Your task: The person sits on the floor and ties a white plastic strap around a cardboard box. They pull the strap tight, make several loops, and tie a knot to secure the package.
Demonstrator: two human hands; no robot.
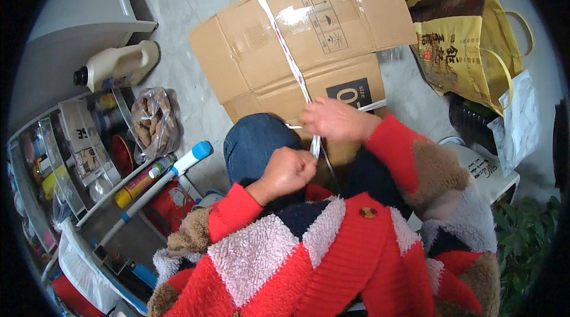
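Flattened cardboard boxes [262,50] lie stacked on the floor in front of my knees. A white plastic strap with red marks [285,47] runs across the top sheet towards me, and another stretch of white strap [373,105] crosses it sideways. My right hand [331,117] is closed on the strap where the stretches meet, at the near edge of the cardboard. Below it, over my lap, my left hand [289,171] is a fist around the strap's lower length. The fingers hide the crossing, so whether it is knotted cannot be seen.
Yellow paper bags [458,50] stand at the right, beside a dark plastic bottle [472,121] and a white stool [490,174]. To the left are a beige jug [120,65], a clear bag of brown roots [153,123], a blue-and-white pole [176,172] and a loaded shelf rack [84,201].
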